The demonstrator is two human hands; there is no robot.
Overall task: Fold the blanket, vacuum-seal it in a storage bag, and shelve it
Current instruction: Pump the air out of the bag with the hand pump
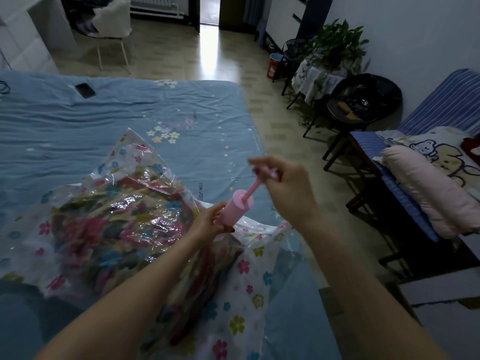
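A clear storage bag [249, 266] printed with small flowers lies on the blue bed [104, 118]. Inside it is the folded flowery blanket [109, 224]. A pink hand pump [237, 207] stands tilted on the bag near its right side. My left hand [207, 222] grips the pump's barrel low down. My right hand [283, 185] holds the pump's handle, with the pink rod drawn out of the barrel. The valve under the pump is hidden.
A black phone [85, 90] lies at the bed's far left. Right of the bed runs a strip of floor, then a black chair [363, 105], a plant table [319, 74] and a striped bench with a pink pillow [428, 188].
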